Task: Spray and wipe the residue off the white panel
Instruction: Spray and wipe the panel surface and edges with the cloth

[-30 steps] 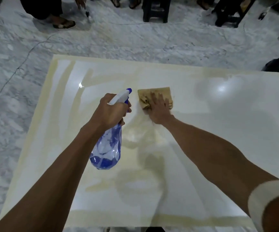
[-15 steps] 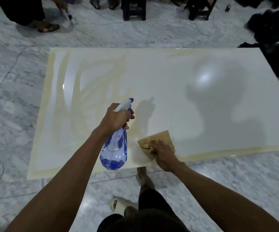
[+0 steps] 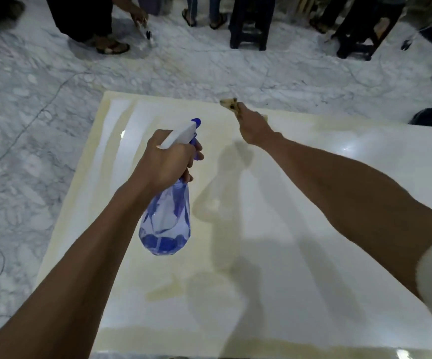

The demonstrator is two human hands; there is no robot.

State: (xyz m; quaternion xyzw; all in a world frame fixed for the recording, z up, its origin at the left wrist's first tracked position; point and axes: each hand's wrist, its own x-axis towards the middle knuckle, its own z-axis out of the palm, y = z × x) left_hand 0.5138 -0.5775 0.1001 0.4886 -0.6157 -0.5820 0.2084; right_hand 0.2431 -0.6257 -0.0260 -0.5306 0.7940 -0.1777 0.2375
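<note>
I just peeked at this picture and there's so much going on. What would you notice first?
First, the blue spray bottle, gripped by the left hand in the middle, held above the white panel. Then the right hand, stretched to the panel's far edge, pressing a tan cloth there. Yellowish residue streaks the panel's left side and near edge.

Your left hand (image 3: 167, 161) holds the spray bottle (image 3: 167, 221) above the left-centre of the panel (image 3: 313, 242), which lies flat on the floor (image 3: 41, 112). Your right hand (image 3: 252, 126) is to the right of and beyond it, at the panel's far edge, pressing the cloth (image 3: 229, 103) there. Beyond the panel, on the floor, stand a stool (image 3: 248, 22) and several people's feet (image 3: 111, 46).
</note>
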